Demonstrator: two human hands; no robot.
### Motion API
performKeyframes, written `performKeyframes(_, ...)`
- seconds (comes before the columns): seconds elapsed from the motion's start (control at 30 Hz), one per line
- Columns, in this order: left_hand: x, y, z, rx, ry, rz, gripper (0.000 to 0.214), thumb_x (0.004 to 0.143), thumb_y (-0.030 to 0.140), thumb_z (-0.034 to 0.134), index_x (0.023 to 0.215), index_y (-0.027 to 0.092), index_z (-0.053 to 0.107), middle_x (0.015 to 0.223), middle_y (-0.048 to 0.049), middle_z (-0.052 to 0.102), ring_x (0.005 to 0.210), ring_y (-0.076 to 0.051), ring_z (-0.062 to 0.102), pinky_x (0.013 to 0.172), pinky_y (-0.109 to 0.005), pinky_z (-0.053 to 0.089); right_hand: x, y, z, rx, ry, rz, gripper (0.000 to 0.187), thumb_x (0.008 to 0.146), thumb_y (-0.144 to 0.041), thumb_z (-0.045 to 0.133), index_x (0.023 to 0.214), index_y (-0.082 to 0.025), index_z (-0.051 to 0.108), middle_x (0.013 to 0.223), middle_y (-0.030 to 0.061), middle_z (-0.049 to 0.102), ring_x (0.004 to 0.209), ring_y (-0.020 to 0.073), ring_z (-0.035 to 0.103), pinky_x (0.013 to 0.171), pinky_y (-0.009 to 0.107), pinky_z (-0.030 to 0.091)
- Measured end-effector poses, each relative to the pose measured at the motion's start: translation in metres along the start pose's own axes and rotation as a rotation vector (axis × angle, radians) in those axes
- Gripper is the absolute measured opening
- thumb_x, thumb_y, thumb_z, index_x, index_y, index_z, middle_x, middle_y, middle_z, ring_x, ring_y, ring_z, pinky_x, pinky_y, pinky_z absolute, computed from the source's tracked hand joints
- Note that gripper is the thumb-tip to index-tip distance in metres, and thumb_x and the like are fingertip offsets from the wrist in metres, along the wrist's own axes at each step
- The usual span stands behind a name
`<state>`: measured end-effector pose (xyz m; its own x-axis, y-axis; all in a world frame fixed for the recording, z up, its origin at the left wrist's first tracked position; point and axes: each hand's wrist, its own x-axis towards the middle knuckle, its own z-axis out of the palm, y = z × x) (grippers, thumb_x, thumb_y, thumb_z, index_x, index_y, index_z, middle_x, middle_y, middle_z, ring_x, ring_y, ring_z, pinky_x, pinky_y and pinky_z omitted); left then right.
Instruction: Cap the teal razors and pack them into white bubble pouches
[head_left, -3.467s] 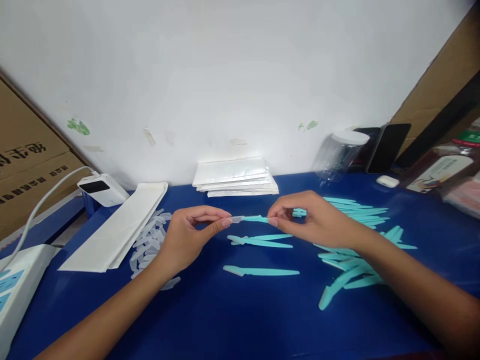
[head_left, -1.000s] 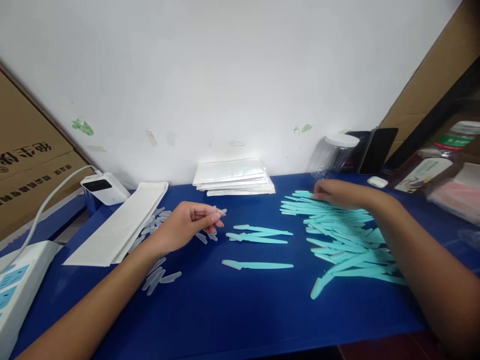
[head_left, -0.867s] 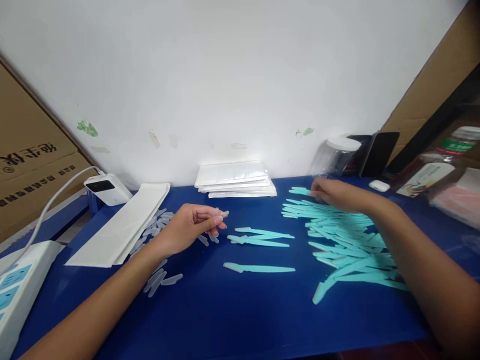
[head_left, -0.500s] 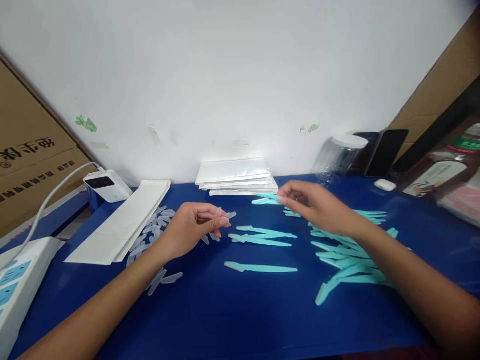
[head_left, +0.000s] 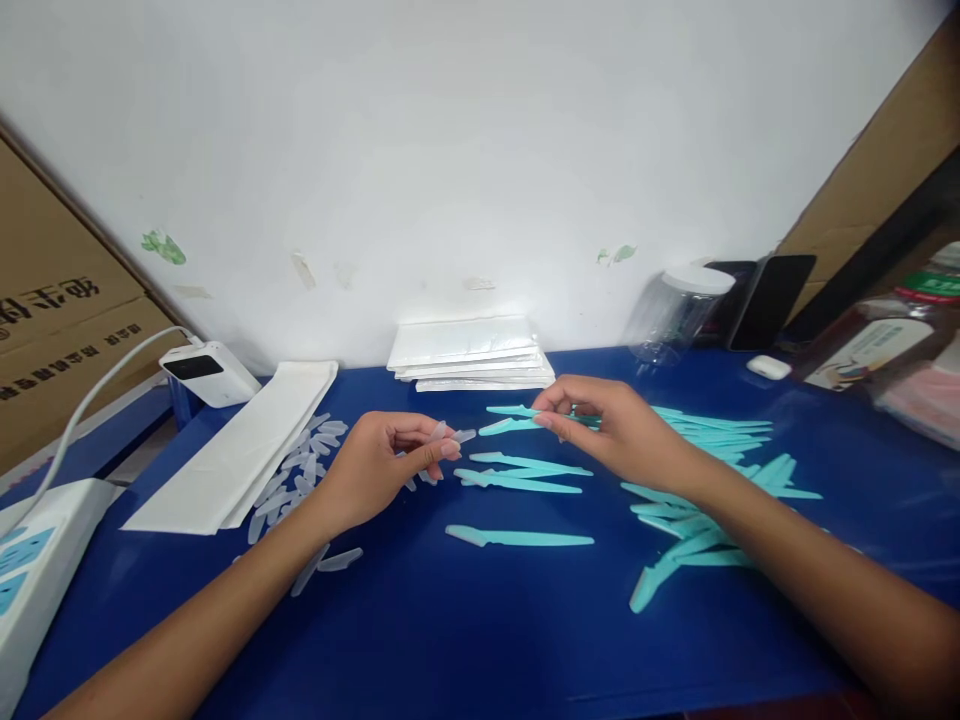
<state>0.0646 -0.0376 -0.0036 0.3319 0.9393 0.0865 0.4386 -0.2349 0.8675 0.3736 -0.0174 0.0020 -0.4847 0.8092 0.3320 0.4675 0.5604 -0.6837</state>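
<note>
Left hand (head_left: 379, 468) pinches a small frosted clear cap (head_left: 459, 436) at its fingertips, right hand (head_left: 619, 435) grips two slim turquoise plastic razors (head_left: 506, 422) just above the smooth blue table (head_left: 480, 630), beside the fanned heap (head_left: 705, 510) of matching ones, and the clear lidded jar (head_left: 675, 315) by the wall has contents too unclear to tell.

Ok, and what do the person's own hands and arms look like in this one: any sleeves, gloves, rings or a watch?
Both are bare. The left hand and right hand wear no gloves, and no rings show on the visible fingers. The left forearm and right forearm run uncovered to the frame edge: no sleeve, watch, bracelet or marking in view.
</note>
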Motion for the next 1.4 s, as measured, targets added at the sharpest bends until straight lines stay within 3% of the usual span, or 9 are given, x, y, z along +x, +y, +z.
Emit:
performKeyframes(0.1, -0.002, -0.002, 0.001, 0.091, 0.093, 0.09, 0.029, 0.097, 0.048, 0.077, 0.097, 0.021, 0.086, 0.084, -0.0042, 0.085, 0.066, -0.018, 0.077, 0.065, -0.03, 0.064, 0.0, -0.001, 0.0, 0.024, 0.002, 0.04, 0.023, 0.103, -0.045, 0.066, 0.099, -0.024, 0.074, 0.097, 0.0053, 0.076, 0.084, 0.0202, 0.066, 0.076, 0.034, 0.053)
performKeyframes(0.27, -0.01, -0.01, -0.004, 0.511, 0.377, 0.568, 0.02, 0.104, 0.028, 0.068, 0.117, 0.029, 0.083, 0.111, -0.0018, 0.086, 0.095, -0.023, 0.084, 0.084, -0.036, 0.068, 0.001, -0.002, 0.001, 0.21, -0.04, 0.201, 0.031, 0.097, -0.053, 0.073, 0.099, -0.022, 0.075, 0.079, 0.0024, 0.071, 0.068, 0.0182, 0.066, 0.069, 0.034, 0.056)
performKeyframes(0.5, -0.016, -0.005, -0.01, 0.856, 0.396, 1.008, 0.042, 0.103, 0.009, 0.057, 0.135, 0.03, 0.074, 0.13, -0.0059, 0.081, 0.09, -0.019, 0.084, 0.073, -0.028, 0.065, 0.001, -0.008, 0.005, 0.295, -0.055, 0.249, 0.033, 0.093, -0.054, 0.079, 0.098, -0.021, 0.075, 0.07, -0.0004, 0.066, 0.067, 0.0175, 0.067, 0.066, 0.032, 0.057)
performKeyframes(0.67, -0.016, -0.001, -0.01, 0.932, 0.383, 1.03, 0.044, 0.106, 0.009, 0.055, 0.141, 0.032, 0.069, 0.129, -0.0058, 0.081, 0.09, -0.018, 0.083, 0.073, -0.029, 0.065, 0.001, -0.009, 0.006, 0.291, -0.063, 0.24, 0.031, 0.093, -0.052, 0.079, 0.099, -0.021, 0.076, 0.071, 0.0, 0.068, 0.066, 0.0166, 0.066, 0.066, 0.031, 0.056)
performKeyframes(0.8, -0.015, 0.0, -0.009, 0.937, 0.377, 1.123, 0.046, 0.105, 0.003, 0.056, 0.148, 0.019, 0.062, 0.125, -0.0139, 0.082, 0.086, -0.018, 0.083, 0.07, -0.029, 0.064, 0.001, -0.011, 0.006, 0.311, -0.071, 0.241, 0.031, 0.093, -0.051, 0.08, 0.099, -0.021, 0.077, 0.071, 0.0005, 0.069, 0.066, 0.0169, 0.066, 0.065, 0.031, 0.055)
performKeyframes(0.97, -0.015, 0.002, -0.003, 0.943, 0.345, 1.189, 0.037, 0.101, 0.001, 0.063, 0.137, 0.007, 0.067, 0.121, -0.0206, 0.082, 0.084, -0.019, 0.082, 0.069, -0.03, 0.064, 0.0, -0.014, 0.01, 0.354, -0.1, 0.269, 0.031, 0.092, -0.05, 0.081, 0.098, -0.02, 0.076, 0.07, 0.0, 0.068, 0.065, 0.0159, 0.065, 0.064, 0.029, 0.052)
performKeyframes(1.2, -0.016, 0.002, 0.006, 0.979, 0.283, 1.251, 0.028, 0.102, 0.003, 0.061, 0.128, 0.004, 0.07, 0.118, -0.0227, 0.082, 0.08, -0.02, 0.081, 0.067, -0.031, 0.065, -0.005, -0.02, 0.022, 0.442, -0.15, 0.308, 0.029, 0.091, -0.046, 0.083, 0.099, -0.019, 0.076, 0.064, -0.0019, 0.066, 0.059, 0.0127, 0.059, 0.054, 0.024, 0.044)
performKeyframes(1.3, -0.014, -0.003, 0.006, 0.869, 0.297, 1.164, 0.035, 0.103, 0.007, 0.065, 0.138, 0.013, 0.068, 0.12, -0.0155, 0.083, 0.089, -0.02, 0.083, 0.074, -0.029, 0.067, -0.004, -0.021, 0.023, 0.445, -0.123, 0.297, 0.028, 0.093, -0.046, 0.082, 0.099, -0.019, 0.076, 0.064, -0.0024, 0.065, 0.06, 0.013, 0.061, 0.055, 0.025, 0.047)
performKeyframes(1.4, -0.009, -0.01, 0.004, 0.648, 0.342, 0.906, 0.034, 0.105, 0.016, 0.067, 0.139, 0.022, 0.07, 0.108, -0.0042, 0.087, 0.087, -0.017, 0.084, 0.079, -0.026, 0.066, -0.003, -0.019, 0.019, 0.354, -0.013, 0.216, 0.025, 0.096, -0.044, 0.078, 0.098, -0.02, 0.076, 0.073, -0.0002, 0.069, 0.064, 0.0141, 0.062, 0.06, 0.027, 0.051)
